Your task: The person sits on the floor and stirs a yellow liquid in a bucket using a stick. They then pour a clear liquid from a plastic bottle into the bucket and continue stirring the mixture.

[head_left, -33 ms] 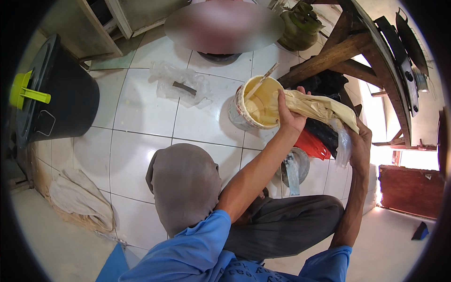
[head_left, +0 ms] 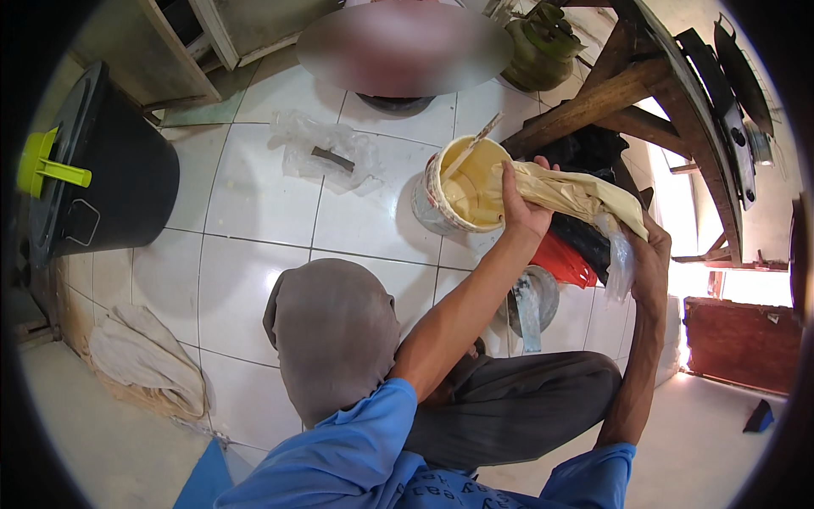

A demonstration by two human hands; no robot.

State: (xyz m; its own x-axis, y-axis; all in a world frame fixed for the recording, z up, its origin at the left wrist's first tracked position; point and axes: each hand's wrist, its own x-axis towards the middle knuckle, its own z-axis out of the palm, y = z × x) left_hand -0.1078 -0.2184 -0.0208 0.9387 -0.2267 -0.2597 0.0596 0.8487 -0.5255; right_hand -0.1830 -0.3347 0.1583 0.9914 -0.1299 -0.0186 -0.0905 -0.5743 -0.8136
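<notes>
My left hand [head_left: 527, 204] grips one end of a crumpled cream plastic bag [head_left: 577, 191] at the rim of a white bucket [head_left: 432, 208]. This bucket has pale yellow paste inside and a smeared stick [head_left: 479, 134] leaning in it. At the bag's other end my right hand [head_left: 646, 254] holds it, with clear plastic [head_left: 619, 267] hanging beside the fingers. Beneath the bag lie black plastic [head_left: 581, 246] and red plastic [head_left: 564, 267]. A round grey metal container [head_left: 543, 297] with a pale blue strip across it sits below them, near my knee.
A black lidded bin [head_left: 119, 187] with a lime-green item [head_left: 51, 170] stands left. Clear plastic [head_left: 356, 161] with a dark strip and a cloth [head_left: 144, 356] lie on tiles [head_left: 254, 212]. A green gas cylinder [head_left: 538, 59], wooden stand [head_left: 593, 93] and red board [head_left: 738, 339] are right. The top centre is blurred.
</notes>
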